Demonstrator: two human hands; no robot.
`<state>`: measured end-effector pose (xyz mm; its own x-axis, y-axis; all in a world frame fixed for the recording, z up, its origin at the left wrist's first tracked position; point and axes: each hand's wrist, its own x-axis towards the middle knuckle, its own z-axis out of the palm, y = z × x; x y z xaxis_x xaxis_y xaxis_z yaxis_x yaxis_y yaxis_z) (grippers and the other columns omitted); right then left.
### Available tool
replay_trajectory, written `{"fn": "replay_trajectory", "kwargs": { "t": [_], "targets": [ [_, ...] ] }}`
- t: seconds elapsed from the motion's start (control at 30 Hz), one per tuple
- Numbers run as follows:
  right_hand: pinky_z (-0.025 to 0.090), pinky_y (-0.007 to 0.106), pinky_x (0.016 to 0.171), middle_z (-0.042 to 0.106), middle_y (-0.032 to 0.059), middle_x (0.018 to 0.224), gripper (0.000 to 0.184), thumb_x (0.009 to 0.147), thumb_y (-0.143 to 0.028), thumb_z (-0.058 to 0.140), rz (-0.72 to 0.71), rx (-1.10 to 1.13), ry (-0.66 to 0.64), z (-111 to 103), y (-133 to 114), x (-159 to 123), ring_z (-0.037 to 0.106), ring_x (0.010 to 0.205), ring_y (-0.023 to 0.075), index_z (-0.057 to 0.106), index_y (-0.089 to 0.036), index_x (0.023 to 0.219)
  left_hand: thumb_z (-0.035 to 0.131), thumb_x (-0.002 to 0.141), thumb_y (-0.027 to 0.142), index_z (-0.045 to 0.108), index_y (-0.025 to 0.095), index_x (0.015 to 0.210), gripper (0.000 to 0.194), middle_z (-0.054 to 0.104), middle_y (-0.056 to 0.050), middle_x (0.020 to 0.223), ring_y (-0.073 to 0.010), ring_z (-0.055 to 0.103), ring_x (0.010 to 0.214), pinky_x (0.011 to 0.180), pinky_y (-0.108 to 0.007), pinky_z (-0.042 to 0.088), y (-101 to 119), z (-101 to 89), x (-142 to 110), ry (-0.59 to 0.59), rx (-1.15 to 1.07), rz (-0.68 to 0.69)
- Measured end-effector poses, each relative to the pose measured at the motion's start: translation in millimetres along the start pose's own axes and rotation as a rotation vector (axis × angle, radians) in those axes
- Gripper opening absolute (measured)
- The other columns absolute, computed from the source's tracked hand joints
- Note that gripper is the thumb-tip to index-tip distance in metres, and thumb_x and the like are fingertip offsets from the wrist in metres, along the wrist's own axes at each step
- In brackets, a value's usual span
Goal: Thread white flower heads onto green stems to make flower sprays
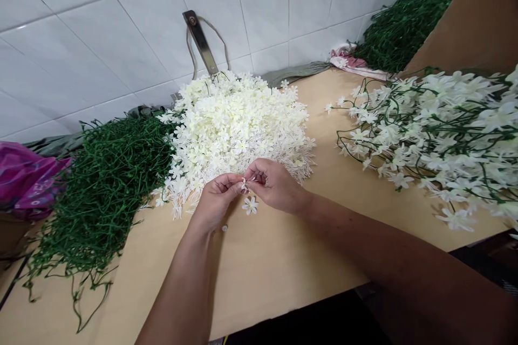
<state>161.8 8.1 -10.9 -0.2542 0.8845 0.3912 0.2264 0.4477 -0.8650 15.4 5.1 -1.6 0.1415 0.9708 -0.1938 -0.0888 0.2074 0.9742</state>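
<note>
My left hand (218, 197) and my right hand (275, 183) meet fingertip to fingertip just in front of a heap of white artificial flower heads (243, 118). Between the left thumb and forefinger is a small white artificial flower (244, 184). The right thumb and fingers are pinched at the same spot, on a thin pale piece that looks like the flower's stem; the fingers partly cover it. A loose white flower head (250, 205) lies on the board right below the hands. Close to my left wrist rests a tiny pale round piece (225, 228).
Green plastic stems (109, 188) are piled on the left, beside a purple bag (30, 180). Flowers on green stems (437, 129) spread over the right side. Behind stand a metal bar (200, 43), a pink cloth (356, 63), more green stems (408, 21) and a cardboard panel (465, 21).
</note>
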Motion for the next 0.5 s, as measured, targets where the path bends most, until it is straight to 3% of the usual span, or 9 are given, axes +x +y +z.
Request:
{"fn": "replay_trajectory", "kwargs": {
  "t": [0.2,0.3,0.5],
  "targets": [
    [0.042,0.022,0.056,0.055,-0.0003,0.069,0.014,0.071,-0.017,0.05,0.088,0.159,-0.066,-0.1,7.4,0.8,0.052,0.059,0.009,0.051,-0.016,0.085,0.073,0.053,0.024,0.058,0.013,0.064,0.021,0.059,0.002,0.052,-0.0068,0.052,0.049,0.053,-0.019,0.041,-1.9,3.1,2.1,0.029,-0.046,0.02],
    [0.042,0.023,0.057,0.055,-0.0001,0.067,0.005,0.071,-0.02,0.053,0.101,0.156,-0.091,1.1,6.8,0.4,0.052,0.061,0.0102,0.051,-0.016,0.073,0.072,0.052,0.029,0.055,0.013,0.06,0.025,0.056,0.002,0.047,-0.0065,0.05,0.045,0.049,-0.018,0.038,-3.8,5.7,1.3,0.004,-0.09,0.014],
    [0.04,0.024,0.056,0.048,0.0001,0.066,0.015,0.069,-0.028,0.057,0.121,0.138,0.011,4.0,7.2,0.4,0.048,0.062,0.0113,0.047,-0.017,0.066,0.07,0.053,0.036,0.051,0.014,0.061,0.031,0.053,0.003,0.049,-0.0067,0.048,0.046,0.05,-0.02,0.036,-6.7,5.8,0.0,-0.039,-0.126,0.016]
  ]
}}
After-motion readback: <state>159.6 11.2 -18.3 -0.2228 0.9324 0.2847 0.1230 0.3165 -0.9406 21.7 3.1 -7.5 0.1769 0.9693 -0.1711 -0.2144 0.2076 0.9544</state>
